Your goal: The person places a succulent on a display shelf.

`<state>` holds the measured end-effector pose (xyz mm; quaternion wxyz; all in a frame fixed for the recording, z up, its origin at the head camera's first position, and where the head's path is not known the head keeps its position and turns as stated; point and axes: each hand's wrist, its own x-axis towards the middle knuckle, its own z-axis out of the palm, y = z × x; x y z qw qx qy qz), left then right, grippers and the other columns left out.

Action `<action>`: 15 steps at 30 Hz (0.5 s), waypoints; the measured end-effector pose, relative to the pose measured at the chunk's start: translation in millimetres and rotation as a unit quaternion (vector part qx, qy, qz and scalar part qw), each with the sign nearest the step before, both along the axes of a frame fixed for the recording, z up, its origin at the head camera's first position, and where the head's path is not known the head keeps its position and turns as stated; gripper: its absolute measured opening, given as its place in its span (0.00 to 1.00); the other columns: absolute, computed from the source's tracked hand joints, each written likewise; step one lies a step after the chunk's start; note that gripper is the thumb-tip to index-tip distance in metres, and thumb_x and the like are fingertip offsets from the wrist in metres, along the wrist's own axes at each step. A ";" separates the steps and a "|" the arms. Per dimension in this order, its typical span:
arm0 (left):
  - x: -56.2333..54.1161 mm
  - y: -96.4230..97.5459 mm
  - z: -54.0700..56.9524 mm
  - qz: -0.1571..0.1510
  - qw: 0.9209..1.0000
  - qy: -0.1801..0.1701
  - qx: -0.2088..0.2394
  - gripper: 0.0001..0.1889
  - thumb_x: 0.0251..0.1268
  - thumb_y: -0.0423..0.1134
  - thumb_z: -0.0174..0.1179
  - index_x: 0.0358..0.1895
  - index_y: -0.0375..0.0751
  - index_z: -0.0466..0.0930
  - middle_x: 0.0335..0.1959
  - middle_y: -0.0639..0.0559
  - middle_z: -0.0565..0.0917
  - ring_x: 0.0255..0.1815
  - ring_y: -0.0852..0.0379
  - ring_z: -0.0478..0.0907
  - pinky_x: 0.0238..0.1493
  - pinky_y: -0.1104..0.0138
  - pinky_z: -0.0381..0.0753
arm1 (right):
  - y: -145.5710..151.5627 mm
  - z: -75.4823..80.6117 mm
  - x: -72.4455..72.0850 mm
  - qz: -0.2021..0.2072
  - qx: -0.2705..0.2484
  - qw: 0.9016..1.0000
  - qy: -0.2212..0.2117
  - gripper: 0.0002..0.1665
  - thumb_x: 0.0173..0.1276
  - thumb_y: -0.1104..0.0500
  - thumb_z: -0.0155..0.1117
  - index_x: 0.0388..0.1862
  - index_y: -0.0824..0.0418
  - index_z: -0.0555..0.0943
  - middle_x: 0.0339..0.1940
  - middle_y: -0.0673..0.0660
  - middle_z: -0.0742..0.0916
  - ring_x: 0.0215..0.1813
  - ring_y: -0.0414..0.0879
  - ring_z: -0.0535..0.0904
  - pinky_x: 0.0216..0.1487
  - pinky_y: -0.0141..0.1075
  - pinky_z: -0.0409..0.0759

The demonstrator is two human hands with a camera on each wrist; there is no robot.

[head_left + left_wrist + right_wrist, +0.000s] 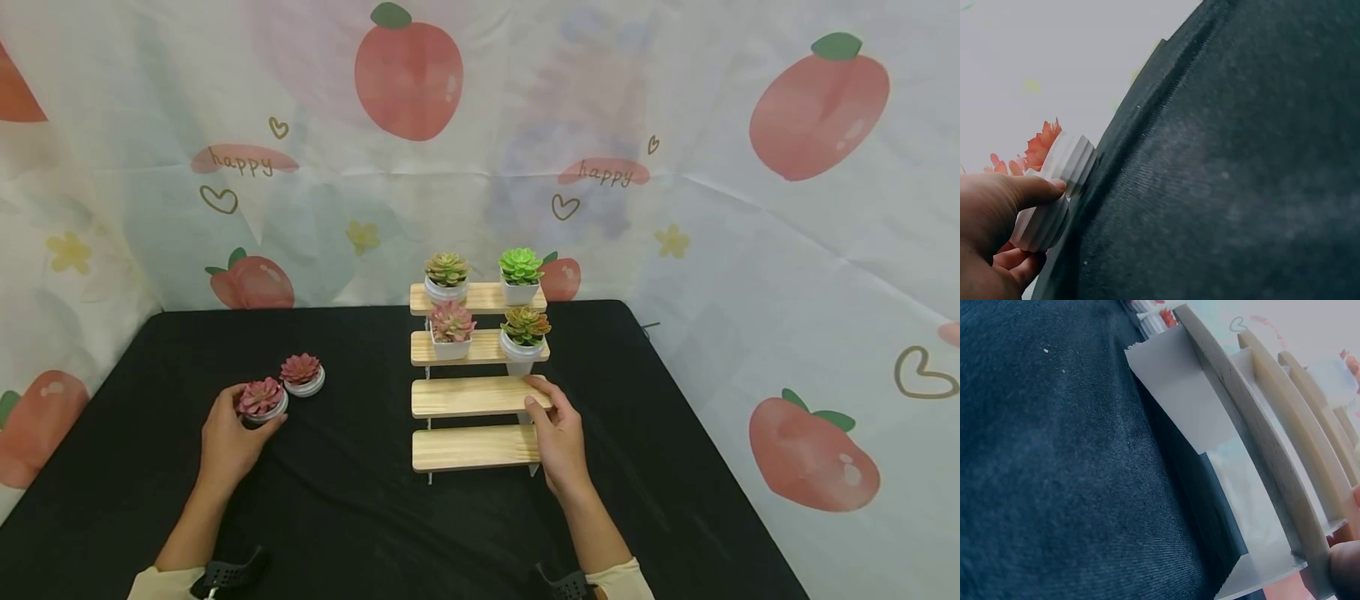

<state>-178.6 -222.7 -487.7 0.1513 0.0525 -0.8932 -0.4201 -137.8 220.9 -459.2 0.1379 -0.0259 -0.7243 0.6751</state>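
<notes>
At the left of the table my left hand [231, 435] grips a potted pink succulent [262, 397] by its round white pot. In the left wrist view the thumb lies along the ribbed pot [1041, 222], the fingers below it. Right beside it stands a second round pot with a darker pink succulent [302, 372]. My right hand [558, 437] holds the right end of a four-tier wooden stand [480, 396], at its lower boards. In the right wrist view, the thumb [1346, 567] lies against a board's end; the rest of that hand is mostly out of frame.
On the top board stand a greenish succulent [446, 277] and a bright green one [521, 277]. The second board carries a pink succulent [452, 330] and a brownish-green one [526, 333]. A black cloth [337, 517] covers the table; a fruit-printed curtain [480, 150] hangs behind.
</notes>
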 end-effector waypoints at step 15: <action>2.0 7.0 19.2 -0.025 0.999 0.033 0.021 0.40 0.59 0.33 0.77 0.69 0.22 0.64 0.61 0.26 0.71 0.63 0.32 0.71 0.64 0.39 0.71 | -0.6 0.9 -0.4 -0.001 -0.006 1.000 0.001 0.20 0.81 0.64 0.57 0.68 0.62 0.79 0.79 0.60 0.68 0.80 0.50 0.57 0.77 0.51 0.57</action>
